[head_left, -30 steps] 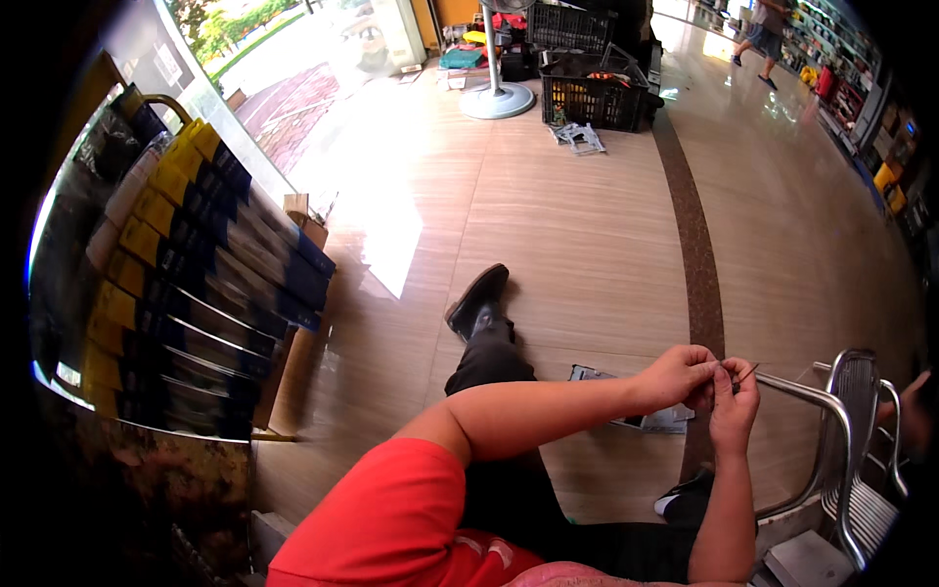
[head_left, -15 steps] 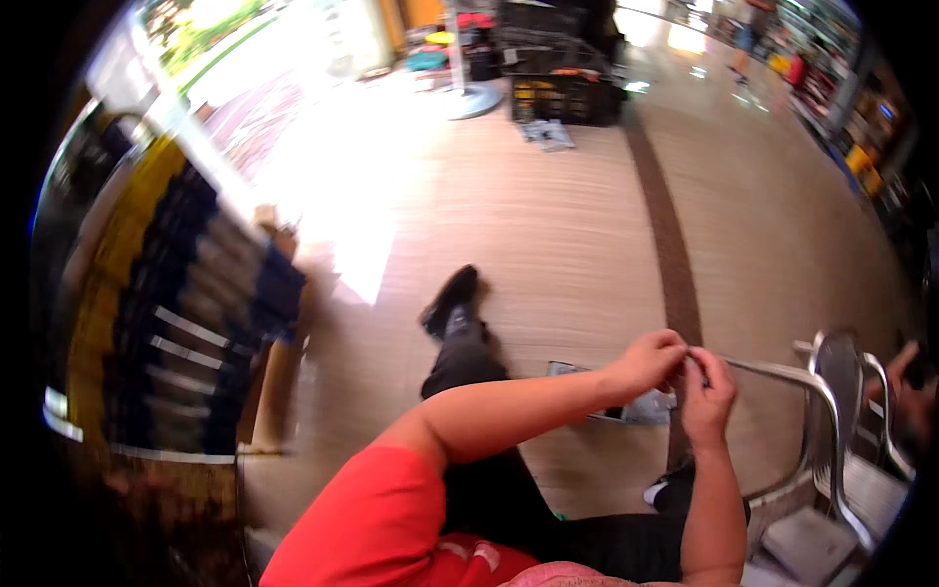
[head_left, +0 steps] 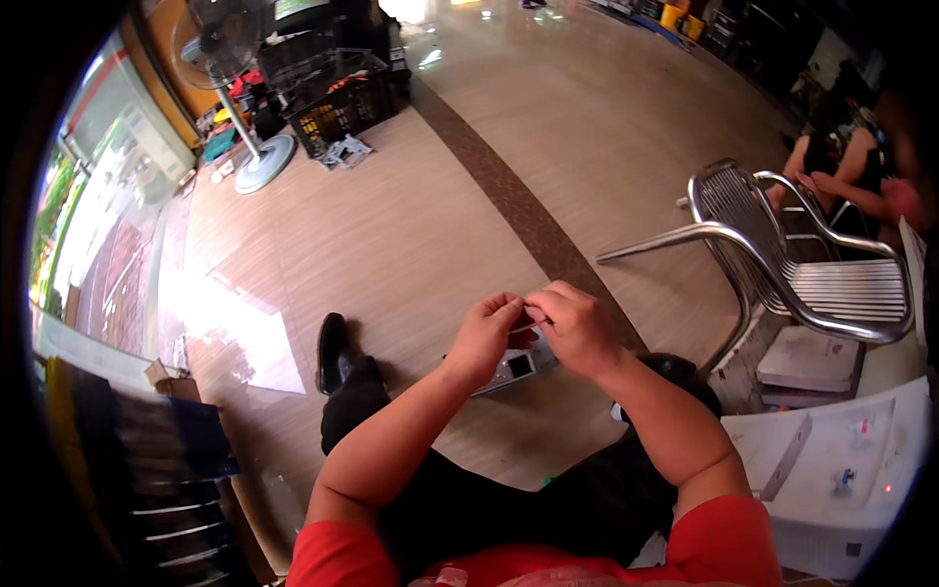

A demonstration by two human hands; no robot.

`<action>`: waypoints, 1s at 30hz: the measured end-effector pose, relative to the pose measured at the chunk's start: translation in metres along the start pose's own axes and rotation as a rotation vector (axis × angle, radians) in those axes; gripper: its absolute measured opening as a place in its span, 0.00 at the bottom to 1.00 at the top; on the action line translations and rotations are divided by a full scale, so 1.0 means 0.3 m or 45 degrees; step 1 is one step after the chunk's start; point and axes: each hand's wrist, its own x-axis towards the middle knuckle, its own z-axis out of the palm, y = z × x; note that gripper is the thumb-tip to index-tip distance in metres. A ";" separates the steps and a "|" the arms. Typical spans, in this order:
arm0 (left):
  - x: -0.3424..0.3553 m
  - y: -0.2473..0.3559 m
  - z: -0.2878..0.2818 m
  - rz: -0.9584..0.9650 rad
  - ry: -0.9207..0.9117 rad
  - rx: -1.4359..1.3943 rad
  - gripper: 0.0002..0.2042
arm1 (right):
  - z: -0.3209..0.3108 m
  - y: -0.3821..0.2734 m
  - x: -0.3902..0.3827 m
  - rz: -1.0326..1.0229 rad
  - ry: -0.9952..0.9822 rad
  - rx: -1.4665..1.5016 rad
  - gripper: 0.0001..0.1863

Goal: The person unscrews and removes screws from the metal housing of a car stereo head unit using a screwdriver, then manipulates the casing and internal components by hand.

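Above my lap, my left hand (head_left: 491,333) and my right hand (head_left: 577,328) meet at the fingertips. Both are closed in a pinch on a small, thin dark piece (head_left: 534,315), mostly covered by the fingers, its kind too small to tell. Below the hands, on the floor between my legs, lies a shallow grey tray-like container (head_left: 511,374) with a dark square in it. My hands hide part of this container.
A metal chair (head_left: 773,254) stands to the right, by a white carton (head_left: 851,470). Another person's arms (head_left: 846,191) show behind it. Far left are a pedestal fan (head_left: 264,161) and a black crate (head_left: 342,112). Stacked dark packages (head_left: 156,450) stand near left.
The view has swung to the right, bringing the chair and white carton further in. My hands remain together at the fingertips and now appear nearer the middle.
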 end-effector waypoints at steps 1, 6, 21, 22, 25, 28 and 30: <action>0.004 -0.006 0.002 -0.010 0.001 0.020 0.08 | -0.004 0.006 -0.005 0.000 -0.013 -0.014 0.06; 0.000 -0.019 -0.009 0.018 0.004 0.140 0.10 | -0.006 0.003 -0.014 0.109 -0.115 -0.031 0.03; -0.013 -0.005 0.010 0.011 0.084 0.228 0.13 | -0.019 -0.016 -0.011 0.218 -0.151 0.033 0.06; -0.008 -0.004 0.011 0.023 0.085 0.221 0.13 | -0.019 -0.010 -0.009 0.211 -0.154 0.037 0.06; -0.005 -0.009 0.006 0.042 0.090 0.218 0.12 | -0.001 0.013 -0.021 0.199 -0.168 0.052 0.06; 0.005 -0.010 0.013 0.072 0.060 0.241 0.11 | -0.007 0.021 -0.028 0.200 -0.176 0.005 0.06; 0.003 -0.012 0.013 0.108 0.059 0.286 0.11 | -0.012 0.013 -0.023 0.209 -0.166 -0.026 0.05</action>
